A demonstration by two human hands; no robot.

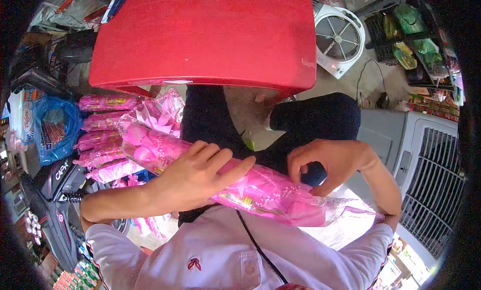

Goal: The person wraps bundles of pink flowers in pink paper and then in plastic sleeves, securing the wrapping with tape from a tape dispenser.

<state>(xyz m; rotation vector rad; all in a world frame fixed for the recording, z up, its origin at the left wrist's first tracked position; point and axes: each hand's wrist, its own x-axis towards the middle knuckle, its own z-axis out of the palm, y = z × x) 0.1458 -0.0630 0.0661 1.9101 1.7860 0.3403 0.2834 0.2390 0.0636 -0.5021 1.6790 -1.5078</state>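
A long pink package (255,187) in clear wrap with a white floral print lies slantwise across my lap. My left hand (203,172) rests over its middle, fingers wrapped around it, thumb pointing right. Near the package's right part, my right hand (328,164) is curled with a gap between thumb and fingers. Nothing shows in that gap, and the fingertips are close to or touching the wrap. Loose clear plastic (350,212) extends from the package's right end. The upper left end has gathered, ruffled wrap (163,112).
Several similar pink packages (107,122) are stacked at left, beside a blue plastic bag (57,129). A red table (205,39) stands ahead. A white fan (338,39) is behind it at right, and a grey grilled unit (433,179) stands at far right.
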